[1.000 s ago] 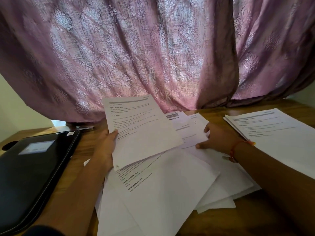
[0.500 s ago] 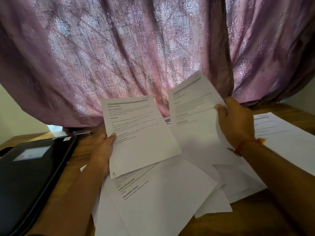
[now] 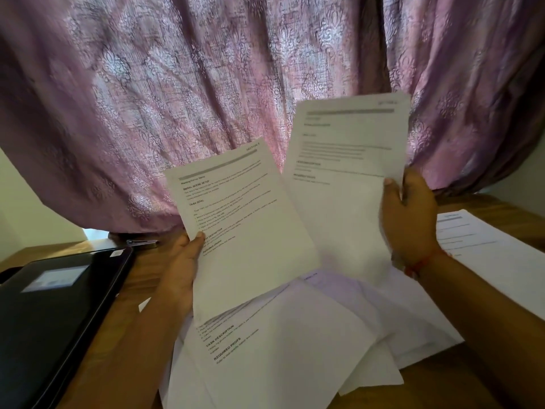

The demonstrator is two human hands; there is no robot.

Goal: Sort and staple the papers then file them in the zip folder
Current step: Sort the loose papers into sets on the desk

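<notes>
Loose unsorted papers (image 3: 289,343) fan bottom centre on the table (image 3: 436,388). My left hand (image 3: 182,270) pinches one printed sheet (image 3: 244,228), my right hand (image 3: 410,219) grips another sheet (image 3: 348,172), both raised mid-frame to compare headings. Zip folder (image 3: 50,314) lies closed at lower left; sorted stack (image 3: 495,249) at right edge. Stapler (image 3: 143,242) beyond the folder, I judge.

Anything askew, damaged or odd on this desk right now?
Only the loose white printed sheets between the arms: they lie fanned at crossed angles, some overhanging the wooden table's near edge. No tears or spills show. Each hand holds one sheet up.
</notes>
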